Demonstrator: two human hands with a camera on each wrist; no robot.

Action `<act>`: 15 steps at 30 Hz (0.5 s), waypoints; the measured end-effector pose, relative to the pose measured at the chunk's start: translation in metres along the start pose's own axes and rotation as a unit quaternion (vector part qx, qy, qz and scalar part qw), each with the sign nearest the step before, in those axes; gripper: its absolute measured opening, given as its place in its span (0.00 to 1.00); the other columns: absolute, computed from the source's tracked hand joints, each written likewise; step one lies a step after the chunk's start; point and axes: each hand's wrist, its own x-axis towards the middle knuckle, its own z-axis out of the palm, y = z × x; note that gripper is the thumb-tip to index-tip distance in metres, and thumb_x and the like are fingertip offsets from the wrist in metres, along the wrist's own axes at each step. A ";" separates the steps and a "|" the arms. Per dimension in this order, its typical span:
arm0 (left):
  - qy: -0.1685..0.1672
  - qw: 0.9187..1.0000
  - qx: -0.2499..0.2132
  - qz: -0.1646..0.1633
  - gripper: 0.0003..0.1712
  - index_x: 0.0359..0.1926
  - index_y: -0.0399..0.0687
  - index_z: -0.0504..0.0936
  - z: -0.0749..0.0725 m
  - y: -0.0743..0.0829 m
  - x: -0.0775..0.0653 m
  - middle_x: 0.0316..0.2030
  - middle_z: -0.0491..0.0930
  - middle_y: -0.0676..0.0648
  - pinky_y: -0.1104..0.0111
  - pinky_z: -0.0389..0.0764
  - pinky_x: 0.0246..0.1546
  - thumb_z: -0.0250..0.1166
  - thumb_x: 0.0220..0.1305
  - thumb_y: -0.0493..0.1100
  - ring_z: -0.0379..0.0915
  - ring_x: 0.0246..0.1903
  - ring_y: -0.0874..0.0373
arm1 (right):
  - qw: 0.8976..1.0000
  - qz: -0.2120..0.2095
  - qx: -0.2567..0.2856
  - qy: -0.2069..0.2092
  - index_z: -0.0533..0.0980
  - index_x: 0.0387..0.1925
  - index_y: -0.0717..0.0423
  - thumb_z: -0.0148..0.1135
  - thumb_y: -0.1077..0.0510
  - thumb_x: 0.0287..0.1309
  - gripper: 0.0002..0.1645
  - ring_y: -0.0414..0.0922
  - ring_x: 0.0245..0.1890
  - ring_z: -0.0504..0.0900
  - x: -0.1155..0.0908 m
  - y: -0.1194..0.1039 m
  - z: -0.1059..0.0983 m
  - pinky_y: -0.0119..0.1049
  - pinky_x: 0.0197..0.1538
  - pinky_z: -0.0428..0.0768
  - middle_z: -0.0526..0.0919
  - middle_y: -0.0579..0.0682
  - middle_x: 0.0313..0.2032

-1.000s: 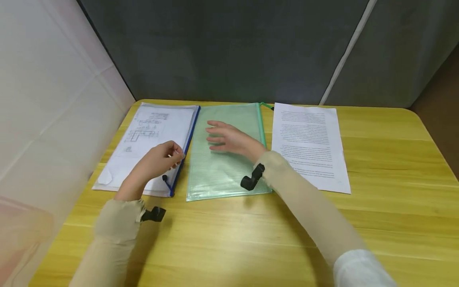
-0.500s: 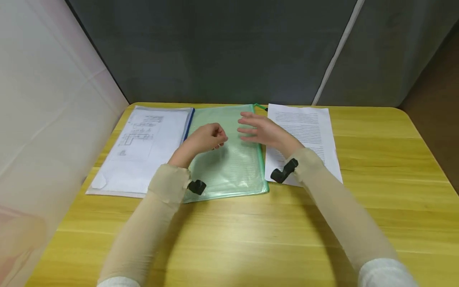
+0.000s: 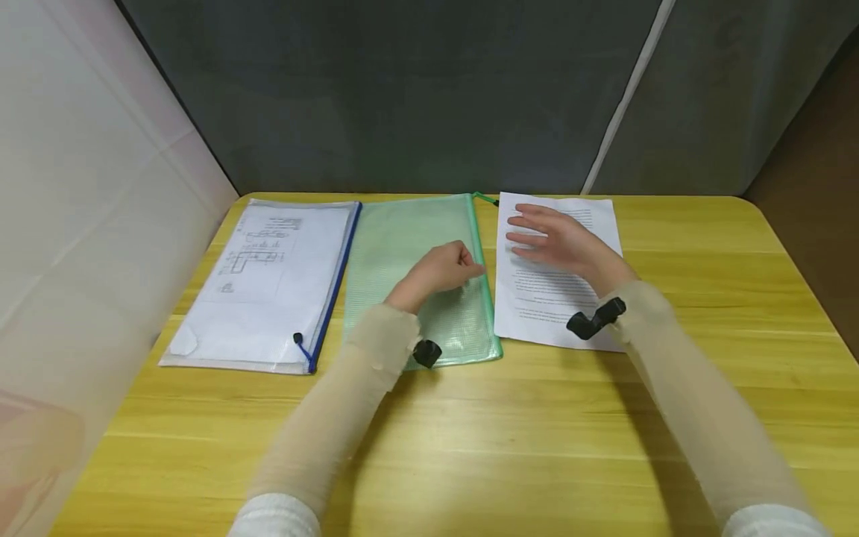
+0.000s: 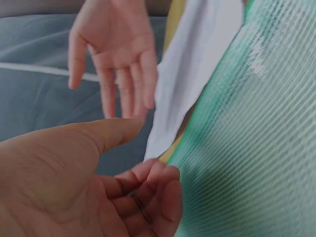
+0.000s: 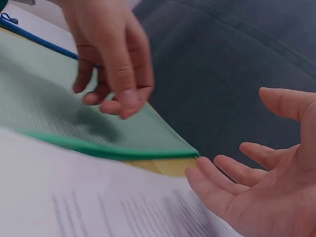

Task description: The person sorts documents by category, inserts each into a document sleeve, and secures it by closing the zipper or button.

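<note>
Relative to the frame one second earlier, the left hand [image 3: 439,270] has moved rightward from the blue-edged zip folder to a position above the green zip folder [image 3: 385,246]. The right hand [image 3: 567,242] has moved rightward from the green zip folder to a position above the printed sheet [image 3: 537,287]. The two folders and the sheet keep the same order.

Left hand: fingers [image 4: 165,202] loosely curled, thumb [image 4: 116,134] extended and apart from them, nothing grasped. The hand hangs near the green zipper [image 3: 489,294], its shadow falling on the folder. Right hand: fingers spread and relaxed, nothing grasped, fingertips directed left, palm facing the left hand.

The green zip folder lies flat between the blue-edged zip folder [image 3: 268,313] and the printed sheet. Its long axis runs from the near side toward the far table edge; the zipper forms its right side, with a green pull cord [image 3: 485,198] at the far corner. The printed sheet lies just beside that zipper, long axis likewise near to far, text lines running crosswise.

The blue-edged zip folder holds a sheet bearing a line drawing. Its long axis slants, far end to the right; the blue zipper [image 3: 335,287] forms the right side, with the pull [image 3: 303,344] at the near end.

All three items rest on the wood-grain table [image 3: 470,455], near its far edge, before a dark grey panel [image 3: 403,97].
</note>
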 end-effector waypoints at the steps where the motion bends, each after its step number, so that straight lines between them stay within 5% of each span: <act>1: 0.000 1.000 0.005 -0.006 0.18 0.40 0.46 0.72 0.004 0.001 0.001 0.33 0.73 0.50 0.68 0.68 0.32 0.61 0.70 0.56 0.67 0.30 0.58 | 1.000 0.001 -0.001 0.008 0.45 0.79 0.49 0.45 0.53 0.77 0.37 0.56 0.77 0.54 -0.003 -0.001 -0.004 0.49 0.75 0.57 0.49 0.55 0.79; 6: 0.004 0.997 0.061 -0.053 0.30 0.54 0.40 0.72 0.026 0.006 0.010 0.47 0.78 0.43 0.64 0.75 0.42 0.64 0.66 0.61 0.72 0.41 0.53 | 0.999 0.003 -0.011 0.047 0.46 0.79 0.47 0.48 0.51 0.76 0.38 0.54 0.77 0.56 -0.016 -0.007 -0.020 0.47 0.73 0.61 0.50 0.53 0.79; 11: 0.017 0.989 0.119 -0.091 0.47 0.72 0.37 0.59 0.040 0.012 0.020 0.65 0.72 0.40 0.58 0.76 0.59 0.64 0.65 0.61 0.73 0.59 0.49 | 0.994 0.001 -0.067 0.083 0.46 0.79 0.47 0.50 0.49 0.74 0.40 0.51 0.75 0.61 -0.033 -0.010 -0.031 0.44 0.70 0.64 0.48 0.52 0.79; 15: 0.005 0.989 0.118 -0.089 0.40 0.71 0.36 0.60 0.039 0.013 0.020 0.63 0.73 0.39 0.57 0.77 0.57 0.60 0.70 0.56 0.74 0.55 0.49 | 0.986 0.006 -0.131 0.105 0.46 0.79 0.49 0.49 0.46 0.75 0.40 0.47 0.70 0.66 -0.044 -0.009 -0.041 0.40 0.67 0.69 0.49 0.54 0.78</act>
